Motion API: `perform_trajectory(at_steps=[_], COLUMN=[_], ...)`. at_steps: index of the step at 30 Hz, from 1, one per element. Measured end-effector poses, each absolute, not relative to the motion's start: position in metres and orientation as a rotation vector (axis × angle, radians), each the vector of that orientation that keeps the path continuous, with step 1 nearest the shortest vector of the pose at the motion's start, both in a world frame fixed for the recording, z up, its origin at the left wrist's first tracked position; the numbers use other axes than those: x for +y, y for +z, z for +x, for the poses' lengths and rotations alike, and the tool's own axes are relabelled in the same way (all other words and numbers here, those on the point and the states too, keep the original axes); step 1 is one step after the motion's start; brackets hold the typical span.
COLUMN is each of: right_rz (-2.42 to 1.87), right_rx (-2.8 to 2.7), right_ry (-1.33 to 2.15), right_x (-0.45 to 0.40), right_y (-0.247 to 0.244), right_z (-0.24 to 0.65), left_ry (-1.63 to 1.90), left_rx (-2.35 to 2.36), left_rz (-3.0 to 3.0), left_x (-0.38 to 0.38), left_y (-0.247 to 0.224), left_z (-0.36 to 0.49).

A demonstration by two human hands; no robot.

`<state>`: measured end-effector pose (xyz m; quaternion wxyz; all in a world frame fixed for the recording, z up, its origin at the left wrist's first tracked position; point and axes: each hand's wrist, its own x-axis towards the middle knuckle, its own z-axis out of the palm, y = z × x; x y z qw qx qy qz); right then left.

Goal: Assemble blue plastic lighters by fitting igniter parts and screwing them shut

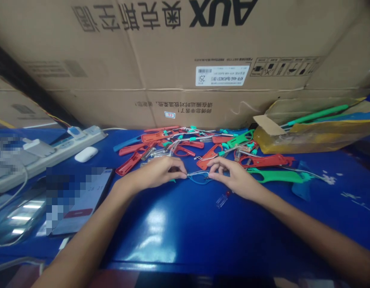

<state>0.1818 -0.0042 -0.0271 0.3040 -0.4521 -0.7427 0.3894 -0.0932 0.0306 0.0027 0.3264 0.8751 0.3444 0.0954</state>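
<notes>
Near, lower left: a smartphone [86,200], partly pixelated, is laid on the blue tabletop [197,232]. Below frame centre, a small clear plastic piece with a red end [223,200] is left lying. Mid-frame, a slim wired part [199,173] is held up between both hands: its left end is pinched by the closed thumb and fingertips of the left hand [170,172], its right end by those of the right hand [228,175]. Just beyond, red and green lighter casings [129,164] are heaped. At left, a white earbud case [86,154] and power strip [60,162] are seen; at right, an open carton [317,138]. Far, across the top: an AUX carton [161,60], printed upside down.
</notes>
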Motion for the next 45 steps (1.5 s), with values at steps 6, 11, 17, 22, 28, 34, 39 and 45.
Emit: perform_trajectory(at_steps=[6, 11, 17, 22, 28, 34, 39, 45], right_rz=[-1.228, -1.214, -0.974, -0.969, -0.963, -0.954, -0.96, -0.955], right_rx=[-1.961, -2.07, -2.527, -2.685, -2.725, -2.72, -2.747, -2.718], right_ry=[0.881, 0.708, 0.392, 0.038, 0.041, 0.321, 0.317, 0.311], right_x=[-0.007, -0.01, -0.014, -0.017, -0.016, -0.012, -0.014, -0.014], right_y=[-0.029, -0.029, -0.014, 0.0, 0.001, -0.005, -0.003, 0.0], right_z=[0.178, 0.18, 0.196, 0.206, 0.211, 0.214, 0.214, 0.214], left_ry=[0.25, 0.248, 0.257, 0.257, 0.234, 0.252, 0.213, 0.205], left_rx=[0.928, 0.954, 0.92, 0.917, 0.925, 1.04, 1.0, 1.022], left_rz=[2.28, 2.255, 2.253, 2.261, 2.294, 2.222, 2.38, 2.544], left_x=[0.028, 0.029, 0.029, 0.03, 0.029, 0.023, 0.023, 0.019], left_y=[0.006, 0.007, 0.007, 0.004, 0.007, 0.012, 0.012, 0.013], left_z=[-0.091, -0.09, -0.091, -0.092, -0.091, -0.086, -0.087, -0.085])
